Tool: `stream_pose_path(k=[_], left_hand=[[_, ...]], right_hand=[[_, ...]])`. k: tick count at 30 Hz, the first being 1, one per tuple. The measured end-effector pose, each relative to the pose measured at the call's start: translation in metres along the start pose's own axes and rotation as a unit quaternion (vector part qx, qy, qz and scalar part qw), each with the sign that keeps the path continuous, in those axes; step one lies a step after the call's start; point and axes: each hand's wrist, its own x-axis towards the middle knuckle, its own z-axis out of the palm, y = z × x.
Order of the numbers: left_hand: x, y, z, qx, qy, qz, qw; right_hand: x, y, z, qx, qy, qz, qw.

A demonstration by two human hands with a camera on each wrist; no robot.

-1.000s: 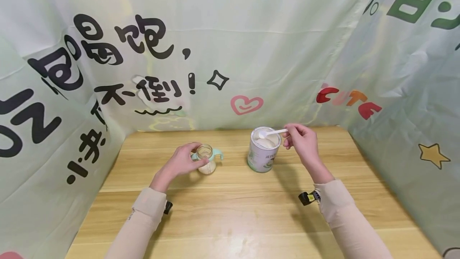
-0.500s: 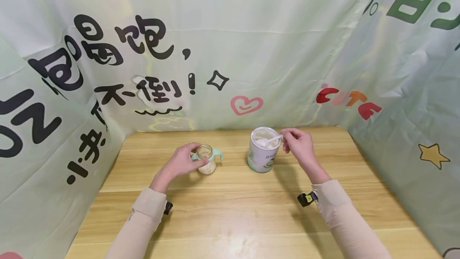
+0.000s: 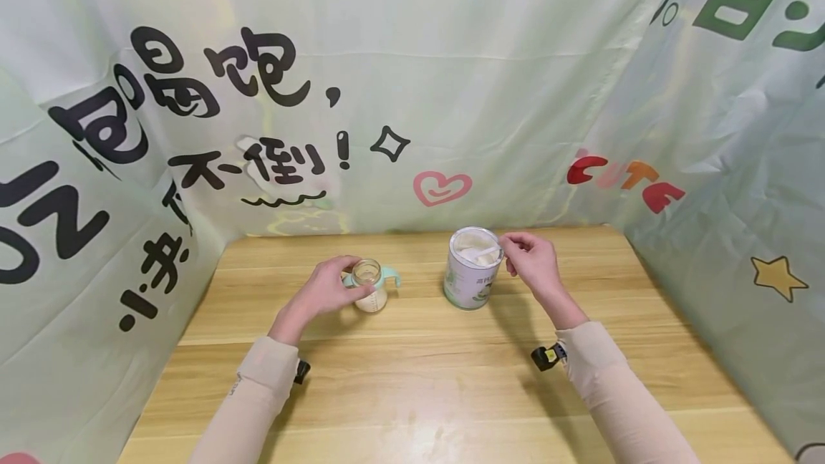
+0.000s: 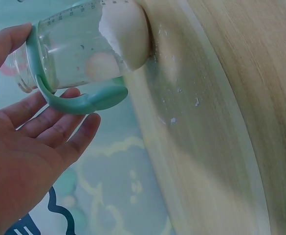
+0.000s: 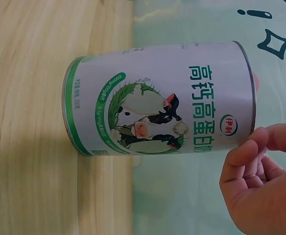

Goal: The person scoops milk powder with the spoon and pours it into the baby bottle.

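My left hand (image 3: 329, 286) holds a clear baby bottle (image 4: 74, 54) around its neck, thumb on one side and fingers on the other. The bottle stands upright and uncapped on the table, with white powder (image 4: 125, 34) in its bottom and a mint-green handle (image 4: 84, 102). To its right stands an open milk powder can (image 5: 147, 105) with a cow on the label. My right hand (image 3: 533, 263) is at the can's right rim, pinching the handle of a white scoop (image 3: 486, 252). The scoop's bowl lies down in the powder inside the can and is mostly hidden.
Specks of spilled powder (image 4: 173, 120) lie on the wooden table (image 3: 412, 378) near the bottle. A printed cloth (image 3: 503, 106) hangs behind the table and along both sides. The table's back edge runs close behind the can and bottle.
My right hand has moved left and slightly down, bringing the scoop from above the can's opening into the powder. The left hand and bottle have stayed put.
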Motion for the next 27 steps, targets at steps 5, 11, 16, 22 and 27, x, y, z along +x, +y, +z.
stream_pose_path(k=[5,11,16,22,27], left_hand=[[0.0,-0.001,0.0,0.003,0.001,0.002,1.0],[0.0,-0.001,0.0,0.002,-0.001,0.003,1.0],[0.002,-0.002,-0.002,0.007,-0.006,0.0,1.0],[0.006,0.001,-0.007,0.0,-0.006,-0.013,0.9999],[0.015,0.011,-0.024,0.032,0.019,0.006,0.9993]], right_hand=[[0.0,0.0,0.0,-0.008,-0.001,0.005,1.0],[-0.001,-0.001,-0.002,-0.014,-0.005,0.006,0.9999],[0.001,-0.005,-0.003,-0.071,0.02,-0.021,0.9971],[0.007,-0.013,-0.004,-0.168,0.085,-0.102,0.9768],[0.015,-0.026,-0.002,-0.194,0.094,-0.155,0.9641]])
